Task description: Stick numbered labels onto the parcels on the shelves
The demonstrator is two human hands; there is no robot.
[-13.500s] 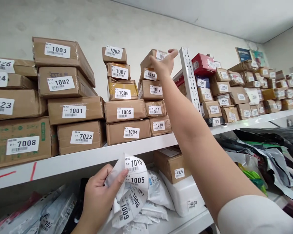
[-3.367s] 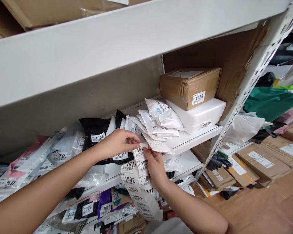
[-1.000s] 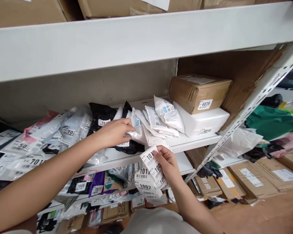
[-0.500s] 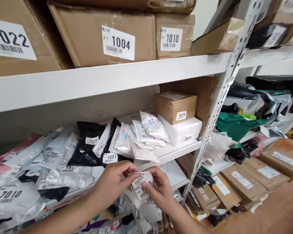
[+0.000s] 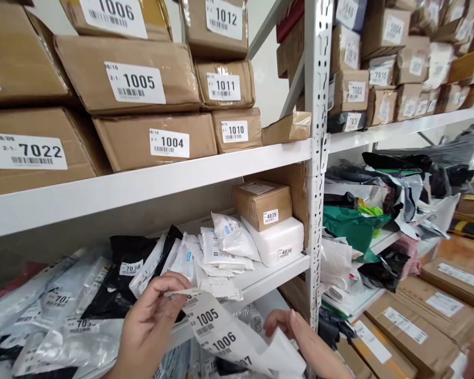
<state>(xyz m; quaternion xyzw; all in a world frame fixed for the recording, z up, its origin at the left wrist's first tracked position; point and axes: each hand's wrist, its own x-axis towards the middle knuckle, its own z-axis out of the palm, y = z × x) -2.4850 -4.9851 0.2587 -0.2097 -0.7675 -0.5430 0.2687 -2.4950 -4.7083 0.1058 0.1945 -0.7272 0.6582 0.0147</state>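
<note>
In the head view my left hand [image 5: 152, 316] pinches the upper end of a strip of white barcode labels [image 5: 225, 329], thumb against fingers. Printed on the strip are 1005, 1006 and a partly hidden number ending in 07. It slants down to the right and curls at its far end. Behind that curled end is my right hand [image 5: 300, 337], its fingers bent and apart, with no grip on the strip visible. White mailing bags [image 5: 225, 247] and a black bag marked 7038 [image 5: 120, 273] lie on the shelf just behind my left hand.
On the upper shelf [image 5: 221, 171] stand cardboard boxes, including one labelled 1005 [image 5: 130, 79]. A box marked 4039 [image 5: 260, 205] rests on a white package [image 5: 280, 242]. A perforated upright post [image 5: 316, 158] divides the racks. Cardboard boxes [image 5: 411, 326] lie low on the right.
The view has turned up and to the right, showing more of the upper boxes. My hands have moved apart, the right one off the labels, and the strip is spread out between them.
</note>
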